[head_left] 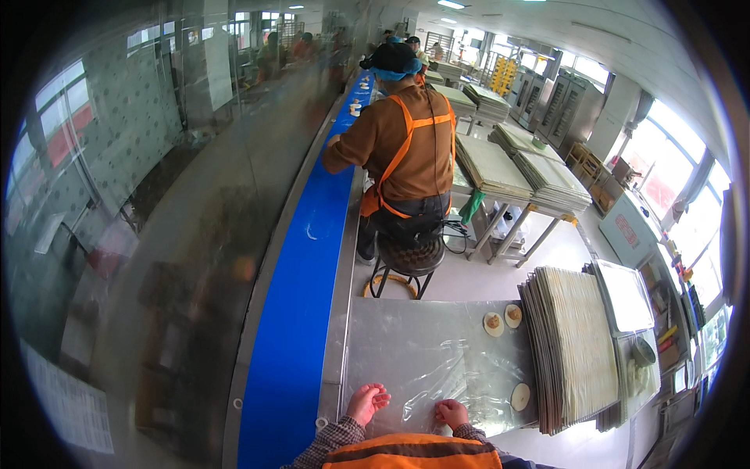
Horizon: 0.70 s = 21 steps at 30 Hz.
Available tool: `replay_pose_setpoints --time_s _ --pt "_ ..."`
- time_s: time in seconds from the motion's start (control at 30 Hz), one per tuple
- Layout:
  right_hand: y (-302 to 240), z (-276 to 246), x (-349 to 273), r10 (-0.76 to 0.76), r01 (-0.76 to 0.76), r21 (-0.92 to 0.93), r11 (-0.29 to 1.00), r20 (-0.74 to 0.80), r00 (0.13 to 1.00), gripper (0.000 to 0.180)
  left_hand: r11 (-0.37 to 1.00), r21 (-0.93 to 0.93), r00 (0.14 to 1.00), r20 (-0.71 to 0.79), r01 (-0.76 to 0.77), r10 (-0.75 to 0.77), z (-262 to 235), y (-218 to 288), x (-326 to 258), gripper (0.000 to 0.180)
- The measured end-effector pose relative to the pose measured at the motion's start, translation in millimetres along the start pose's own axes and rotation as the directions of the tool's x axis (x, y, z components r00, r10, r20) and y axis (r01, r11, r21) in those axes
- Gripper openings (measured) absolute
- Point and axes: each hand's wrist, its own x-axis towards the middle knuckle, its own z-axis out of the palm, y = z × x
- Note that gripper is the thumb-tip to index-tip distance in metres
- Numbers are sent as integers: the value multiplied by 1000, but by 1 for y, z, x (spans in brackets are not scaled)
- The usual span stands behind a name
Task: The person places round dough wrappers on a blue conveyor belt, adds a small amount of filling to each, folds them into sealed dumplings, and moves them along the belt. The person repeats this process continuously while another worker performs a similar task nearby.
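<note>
Above the near edge of a steel table (422,332) covered in clear film, my left hand (369,402) is beside the conveyor, palm turned inward. Its fingers are loosely bent and apart, with nothing seen in them. My right hand (451,413) is closed over the film a short way to the right. Whatever its curled fingers may hold is hidden. A plain dough wrapper (520,397) lies to the right of that hand. Farther back on the table are two round wrappers with brown filling, one dough round (493,324) and another dough round (512,316).
A blue conveyor belt (289,336) runs along my left. Stacked trays (566,344) stand at the table's right edge, with a green bowl (643,352) beyond. Ahead, a co-worker (414,148) sits on a stool (409,256) by the belt. More tray stacks (492,166) fill tables behind.
</note>
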Motion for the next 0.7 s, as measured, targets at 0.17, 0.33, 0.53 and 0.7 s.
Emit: replay_pose_setpoints --time_s 0.17,0.33,0.53,0.7 --pt "-3 0 -1 30 -30 -53 998 -1 1000 17 1000 0 1000 -9 -18 18 2 7 -6 15" --pt "-2 1 -1 5 -5 -55 998 -9 1000 18 1000 -29 1000 20 2 -1 6 11 -9 17" --pt "-3 -1 -3 -12 13 -82 997 17 1000 18 1000 -4 1000 6 -14 14 8 13 -12 17" --pt "-6 -2 -4 18 -16 -45 999 45 999 19 999 -6 999 -31 -40 40 7 21 -11 16"
